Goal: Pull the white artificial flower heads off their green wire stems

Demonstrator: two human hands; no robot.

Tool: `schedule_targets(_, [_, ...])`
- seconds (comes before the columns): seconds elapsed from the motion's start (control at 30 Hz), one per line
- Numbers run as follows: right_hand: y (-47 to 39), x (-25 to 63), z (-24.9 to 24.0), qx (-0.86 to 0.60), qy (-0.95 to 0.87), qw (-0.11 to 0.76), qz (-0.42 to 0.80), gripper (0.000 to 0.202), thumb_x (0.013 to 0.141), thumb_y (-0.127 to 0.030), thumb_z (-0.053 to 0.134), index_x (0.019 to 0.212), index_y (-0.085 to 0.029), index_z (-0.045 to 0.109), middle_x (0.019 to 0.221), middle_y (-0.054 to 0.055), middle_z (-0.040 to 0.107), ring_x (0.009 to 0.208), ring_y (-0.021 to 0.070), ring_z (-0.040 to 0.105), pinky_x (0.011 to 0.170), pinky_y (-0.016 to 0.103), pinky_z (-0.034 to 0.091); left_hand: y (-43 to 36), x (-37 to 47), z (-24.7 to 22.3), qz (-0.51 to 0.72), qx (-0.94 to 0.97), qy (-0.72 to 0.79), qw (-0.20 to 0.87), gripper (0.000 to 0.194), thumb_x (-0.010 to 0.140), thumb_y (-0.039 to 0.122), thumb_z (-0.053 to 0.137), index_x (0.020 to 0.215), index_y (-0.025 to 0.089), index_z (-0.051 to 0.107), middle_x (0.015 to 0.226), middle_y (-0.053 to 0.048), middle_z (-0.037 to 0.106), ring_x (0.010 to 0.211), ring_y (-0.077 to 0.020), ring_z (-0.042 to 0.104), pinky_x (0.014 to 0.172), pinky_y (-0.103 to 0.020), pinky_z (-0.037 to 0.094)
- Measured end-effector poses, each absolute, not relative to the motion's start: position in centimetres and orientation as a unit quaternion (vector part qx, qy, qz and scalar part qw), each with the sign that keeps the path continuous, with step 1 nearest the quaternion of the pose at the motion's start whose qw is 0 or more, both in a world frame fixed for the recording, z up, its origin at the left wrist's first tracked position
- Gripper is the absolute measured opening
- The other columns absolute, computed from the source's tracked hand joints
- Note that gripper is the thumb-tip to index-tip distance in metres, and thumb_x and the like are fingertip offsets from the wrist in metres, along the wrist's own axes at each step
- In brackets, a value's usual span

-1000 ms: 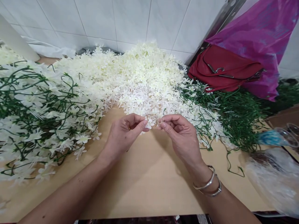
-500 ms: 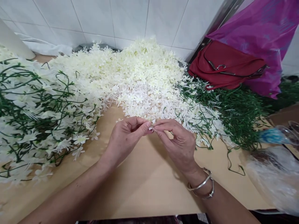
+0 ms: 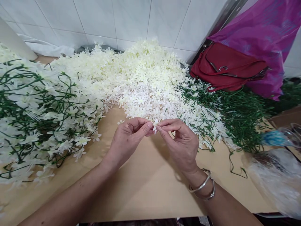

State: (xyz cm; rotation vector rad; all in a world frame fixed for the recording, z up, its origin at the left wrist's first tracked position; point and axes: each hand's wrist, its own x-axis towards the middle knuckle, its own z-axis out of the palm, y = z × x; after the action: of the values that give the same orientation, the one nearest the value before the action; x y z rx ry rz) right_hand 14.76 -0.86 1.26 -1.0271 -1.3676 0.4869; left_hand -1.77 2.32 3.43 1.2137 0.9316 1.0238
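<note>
Head view: the small, white, open-petalled artificial flower [image 3: 155, 126] is between your fingertips, over the middle of the flat tan worktop [image 3: 141, 188]. A second ago your hands were apart; now they meet at it, so both can work it. Your left hand [image 3: 129, 138] pinches one side; your right hand [image 3: 182, 142] nips the other, its exact grip hidden. Loose cream-white artificial blossoms [image 3: 145, 69] heap towards the far edge.

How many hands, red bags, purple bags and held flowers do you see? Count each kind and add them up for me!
Left hand and right hand: 2
Red bag: 1
Purple bag: 1
Held flower: 1
Total: 5
Heaped flowers are too crowded to count.
</note>
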Motion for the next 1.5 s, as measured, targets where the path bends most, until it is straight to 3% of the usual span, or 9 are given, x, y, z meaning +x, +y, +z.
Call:
schedule_targets(0.23, [-0.6,14.7,1.4,-0.488,-0.553,0.621,0.266,0.016,0.085,-0.012,0.079,0.079,-0.024,0.070,0.087,0.001,0.076,0.087,0.0191,0.071,0.076,0.035,0.051,2.4,-1.8,3.3,0.447,0.524,0.411,0.597,0.020,0.091,0.036,0.075,0.085,0.016,0.077,0.080,-0.002,0.078,0.080,-0.0150,0.072,0.081,-0.025,0.057])
schedule_targets(0.7, [-0.8,14.7,1.6,-0.497,-0.566,0.600,0.269,0.017,0.086,-0.012,0.075,0.077,-0.024,0.068,0.087,0.000,0.074,0.085,0.0173,0.068,0.077,0.035,0.049,2.2,-2.3,2.6,0.408,0.666,0.424,0.458,0.022,0.099,0.039,0.064,0.095,0.021,0.075,0.087,-0.002,0.077,0.083,-0.0168,0.070,0.074,-0.026,0.052])
schedule_targets(0.8, [-0.6,14.9,1.9,-0.523,-0.565,0.585,0.257,0.013,0.086,-0.013,0.075,0.089,-0.025,0.071,0.085,-0.001,0.071,0.079,0.0158,0.065,0.075,0.034,0.049,2.1,-2.5,3.0,0.396,0.723,0.424,0.375,0.016,0.100,0.032,0.063,0.094,0.022,0.074,0.087,0.001,0.078,0.077,-0.0139,0.069,0.069,-0.023,0.049])
schedule_targets(0.9, [-0.5,15.3,2.3,-0.522,-0.589,0.557,0.265,0.024,0.088,-0.014,0.073,0.107,-0.027,0.074,0.102,0.002,0.073,0.085,0.0166,0.066,0.078,0.034,0.051,2.1,-2.6,3.2,0.394,0.768,0.404,0.302,0.013,0.100,0.026,0.062,0.096,0.022,0.074,0.087,0.002,0.079,0.075,-0.0130,0.071,0.068,-0.022,0.049])
schedule_targets(1.0, [-0.4,15.6,2.3,-0.484,-0.623,0.547,0.279,0.015,0.092,-0.015,0.069,0.099,-0.027,0.076,0.114,0.004,0.074,0.105,0.0200,0.069,0.089,0.037,0.053,2.1,-2.6,3.3,0.397,0.786,0.383,0.279,0.014,0.101,0.026,0.061,0.101,0.023,0.074,0.093,0.001,0.081,0.081,-0.0143,0.074,0.073,-0.022,0.052])
schedule_targets(1.17, [-0.6,15.7,1.9,-0.473,-0.618,0.553,0.299,0.010,0.097,-0.018,0.065,0.099,-0.026,0.071,0.109,0.003,0.076,0.106,0.0196,0.071,0.099,0.038,0.052,2.1,-3.1,3.7,0.417,0.779,0.374,0.283,0.016,0.101,0.028,0.061,0.109,0.024,0.074,0.103,-0.002,0.082,0.093,-0.0180,0.077,0.084,-0.026,0.056])
schedule_targets(1.37, [-0.5,15.8,1.6,-0.485,-0.586,0.540,0.359,0.003,0.097,-0.024,0.064,0.099,-0.023,0.066,0.096,0.004,0.074,0.092,0.0196,0.070,0.087,0.035,0.053,3.4,-4.9,4.2,0.475,0.720,0.456,0.219,0.017,0.100,0.032,0.061,0.112,0.024,0.072,0.109,-0.005,0.078,0.092,-0.0186,0.074,0.090,-0.032,0.055])
schedule_targets(1.5, [-0.1,16.0,1.5,-0.478,-0.559,0.561,0.380,0.005,0.094,-0.026,0.067,0.096,-0.022,0.064,0.089,0.002,0.072,0.085,0.0178,0.068,0.081,0.032,0.052,4.4,-6.6,4.8,0.420,0.754,0.448,0.233,0.018,0.099,0.032,0.060,0.107,0.022,0.073,0.104,-0.005,0.077,0.086,-0.0178,0.072,0.082,-0.029,0.054])
